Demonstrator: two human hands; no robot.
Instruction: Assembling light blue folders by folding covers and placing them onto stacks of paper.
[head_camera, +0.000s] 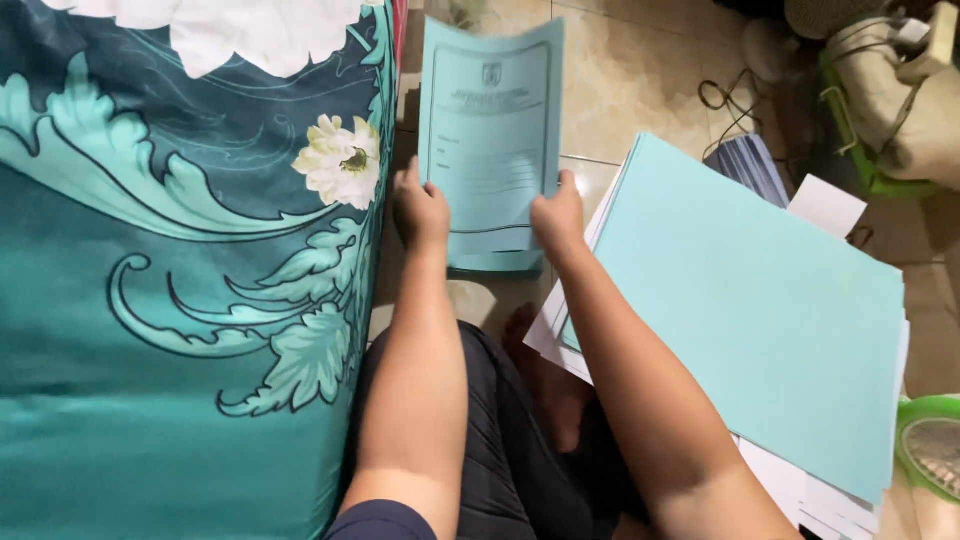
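The pale teal booklet (490, 130) is a thin paper cover, printed on its face with a dark rectangular border, a small emblem near the top and a few faint ruled lines below. It stands upright above the tiled floor (640, 80), long axis running up and down in the view, top edge away from the person and curling slightly at the upper right corner. Its printed face is turned toward the camera.

The left hand (420, 212) has its grip closed on the booklet's lower left edge, fingers hidden behind the sheet. The right hand (558, 215) pinches the lower right edge the same way. Under the booklet's lower edge lies a small stack of like teal booklets (497, 262) on the floor.

To the left rises a teal flower-patterned mattress (180, 300). To the right lies a stack of plain teal sheets (740, 300) over white paper (826, 205).
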